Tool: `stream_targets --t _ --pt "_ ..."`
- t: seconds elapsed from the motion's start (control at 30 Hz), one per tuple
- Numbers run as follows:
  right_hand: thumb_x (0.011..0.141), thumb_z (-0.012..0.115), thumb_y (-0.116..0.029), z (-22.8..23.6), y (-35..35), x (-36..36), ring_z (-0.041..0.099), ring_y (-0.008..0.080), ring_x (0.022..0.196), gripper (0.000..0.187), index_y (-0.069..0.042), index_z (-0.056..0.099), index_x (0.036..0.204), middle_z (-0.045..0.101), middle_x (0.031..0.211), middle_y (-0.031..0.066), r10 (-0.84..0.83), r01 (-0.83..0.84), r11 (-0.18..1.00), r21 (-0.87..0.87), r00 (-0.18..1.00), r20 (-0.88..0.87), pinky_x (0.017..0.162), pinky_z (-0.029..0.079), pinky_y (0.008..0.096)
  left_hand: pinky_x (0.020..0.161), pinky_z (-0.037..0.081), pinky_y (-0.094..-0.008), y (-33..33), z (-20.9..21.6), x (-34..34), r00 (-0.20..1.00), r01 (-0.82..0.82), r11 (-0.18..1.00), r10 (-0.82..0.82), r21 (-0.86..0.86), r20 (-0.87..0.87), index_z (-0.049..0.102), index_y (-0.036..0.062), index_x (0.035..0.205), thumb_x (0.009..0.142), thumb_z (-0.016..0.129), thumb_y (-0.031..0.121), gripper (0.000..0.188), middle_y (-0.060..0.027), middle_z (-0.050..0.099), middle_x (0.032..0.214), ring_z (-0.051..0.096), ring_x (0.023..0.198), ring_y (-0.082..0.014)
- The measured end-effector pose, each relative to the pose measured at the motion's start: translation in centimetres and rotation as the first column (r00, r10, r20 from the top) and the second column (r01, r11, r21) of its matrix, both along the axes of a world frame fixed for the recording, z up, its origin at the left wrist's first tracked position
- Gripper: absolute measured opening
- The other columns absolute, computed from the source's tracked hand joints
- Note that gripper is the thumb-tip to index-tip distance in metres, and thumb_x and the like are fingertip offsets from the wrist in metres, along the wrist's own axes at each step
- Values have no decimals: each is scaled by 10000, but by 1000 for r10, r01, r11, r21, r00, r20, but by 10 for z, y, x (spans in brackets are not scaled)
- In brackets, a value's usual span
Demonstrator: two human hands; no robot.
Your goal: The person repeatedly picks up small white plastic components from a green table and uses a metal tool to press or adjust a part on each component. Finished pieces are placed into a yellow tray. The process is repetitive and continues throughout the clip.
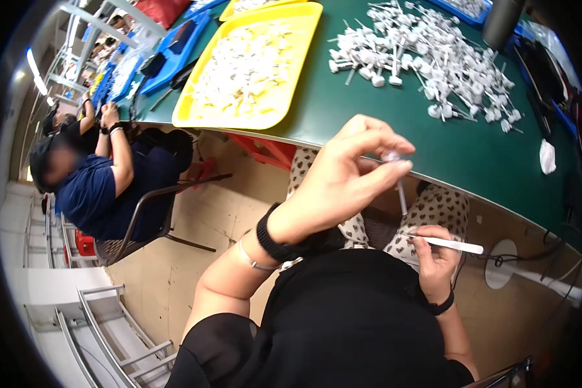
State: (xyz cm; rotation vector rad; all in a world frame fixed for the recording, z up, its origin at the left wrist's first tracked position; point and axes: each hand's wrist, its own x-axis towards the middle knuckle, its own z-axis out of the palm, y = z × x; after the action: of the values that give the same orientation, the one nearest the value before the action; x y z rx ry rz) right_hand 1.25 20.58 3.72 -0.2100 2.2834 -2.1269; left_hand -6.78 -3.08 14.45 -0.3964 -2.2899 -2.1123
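Pinched in your left hand (349,178) grip: small white pump piece (392,157), above your lap. Right hand (435,255) closed around thin white tube (451,244). Both light, likely flexible; hold near ends.

White pump part (394,169) in left hand (343,181)

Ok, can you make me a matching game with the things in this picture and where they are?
Things:
1. Small white pump part with a thin tube
2. White stick
3. Yellow tray
4. Loose heap of white parts

Places:
A. lying bare on the green table
B. in the right hand
C. in the left hand
D. on the table, filled with white pieces

Pairs: 1-C, 2-B, 3-D, 4-A
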Motion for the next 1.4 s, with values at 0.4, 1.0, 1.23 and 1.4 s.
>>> stream_targets --t 0.4,1.0,1.23,1.4 --pt "995 664 -40 -1 -7 -7 671 114 943 163 17 617 1140 707 1076 116 39 -10 970 -242 992 116 828 534 234 803 538 -265 20 -111 63 983 122 979 -96 -164 156 591 2 1373 914 718 -24 477 -74 678 1050 645 915 -119" --pt "1011 648 -48 -14 -16 -17 676 127 972 164 29 648 1156 682 1121 88 113 -56 964 -261 972 207 827 550 255 776 531 -241 17 -128 58 821 152 988 -133 13 555 706 2 1110 903 767 25 217 -25 668 979 633 849 -86" --pt "1002 658 -41 -17 -17 -18 671 111 945 162 27 650 1149 685 1113 82 38 3 979 -205 980 197 810 537 243 853 481 -289 16 -135 52 948 174 978 -135 -112 289 736 10 1105 939 748 98 188 -28 678 989 576 918 -110" --pt "993 670 -39 -16 -17 -18 677 117 930 131 31 672 1104 699 1097 72 15 19 985 -172 980 199 791 544 245 825 512 -299 20 -132 55 887 151 988 -137 3 441 730 -14 1107 953 712 55 169 -65 692 994 633 894 -164"
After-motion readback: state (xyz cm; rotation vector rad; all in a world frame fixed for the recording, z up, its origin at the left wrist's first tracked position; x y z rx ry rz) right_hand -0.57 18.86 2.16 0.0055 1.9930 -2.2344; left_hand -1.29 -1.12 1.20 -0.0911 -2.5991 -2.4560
